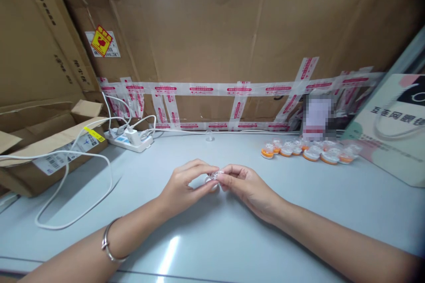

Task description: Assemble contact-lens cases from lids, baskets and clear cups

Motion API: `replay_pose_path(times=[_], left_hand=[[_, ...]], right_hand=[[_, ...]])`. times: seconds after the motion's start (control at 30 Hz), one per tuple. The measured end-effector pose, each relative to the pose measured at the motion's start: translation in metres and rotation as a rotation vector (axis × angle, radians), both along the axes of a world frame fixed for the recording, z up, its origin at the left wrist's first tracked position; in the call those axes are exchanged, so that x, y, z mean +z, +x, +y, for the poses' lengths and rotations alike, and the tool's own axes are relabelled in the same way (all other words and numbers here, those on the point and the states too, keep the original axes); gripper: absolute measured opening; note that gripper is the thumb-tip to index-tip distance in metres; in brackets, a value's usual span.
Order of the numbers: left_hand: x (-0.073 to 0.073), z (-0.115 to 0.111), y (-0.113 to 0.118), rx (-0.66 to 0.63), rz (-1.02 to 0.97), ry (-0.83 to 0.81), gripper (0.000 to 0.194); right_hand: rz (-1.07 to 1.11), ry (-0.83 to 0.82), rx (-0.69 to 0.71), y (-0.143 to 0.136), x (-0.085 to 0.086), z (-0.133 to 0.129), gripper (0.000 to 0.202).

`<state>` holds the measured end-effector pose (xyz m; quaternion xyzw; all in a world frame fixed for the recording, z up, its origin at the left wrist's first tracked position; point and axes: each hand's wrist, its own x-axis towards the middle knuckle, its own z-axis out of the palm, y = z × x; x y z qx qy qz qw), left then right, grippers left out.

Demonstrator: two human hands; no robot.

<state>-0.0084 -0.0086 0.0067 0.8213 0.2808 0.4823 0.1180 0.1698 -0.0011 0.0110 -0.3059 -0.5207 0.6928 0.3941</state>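
Observation:
Near the middle of the pale blue table (252, 230), a small white patterned piece (216, 175) is pinched between my left hand (186, 185) and my right hand (244, 184). My fingers hide part of it. Just under the fingertips is a round white and orange piece (212, 185), partly covered by the hands. Farther back stands a small clear piece (209, 136). Several round white and orange pieces with clear tops (312, 153) are grouped at the back right.
A power strip (134, 140) with plugs and a looping white cable (108, 185) lie at the left, beside an open cardboard box (49, 150). A large taped carton (206, 44) backs the table. A printed board (395, 128) leans at the right.

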Motion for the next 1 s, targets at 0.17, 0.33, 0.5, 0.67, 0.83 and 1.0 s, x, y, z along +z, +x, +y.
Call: replay_pose_path(times=[0.17,0.33,0.5,0.67,0.83,1.0], left_hand=[[0.0,0.001,-0.001,0.005,0.006,0.078,0.024],[0.002,0.001,-0.003,0.047,0.043,0.138,0.022],[0.005,-0.001,0.0,0.088,0.05,0.136,0.023],[0.015,-0.004,0.006,0.126,0.024,0.108,0.022],[0.019,0.002,0.008,0.092,0.053,0.072,0.02],[0.004,0.015,0.009,0.089,0.07,0.176,0.021]], right_hand=[[0.024,-0.051,0.084,0.001,0.004,0.001,0.021],[0.031,-0.042,0.126,0.001,0.008,-0.001,0.021],[0.006,0.027,0.057,0.0,0.011,0.0,0.017],[-0.017,0.099,-0.012,0.002,0.015,0.002,0.014],[-0.055,0.143,-0.097,0.005,0.013,0.004,0.015],[-0.053,0.124,-0.156,0.004,0.006,0.008,0.018]])
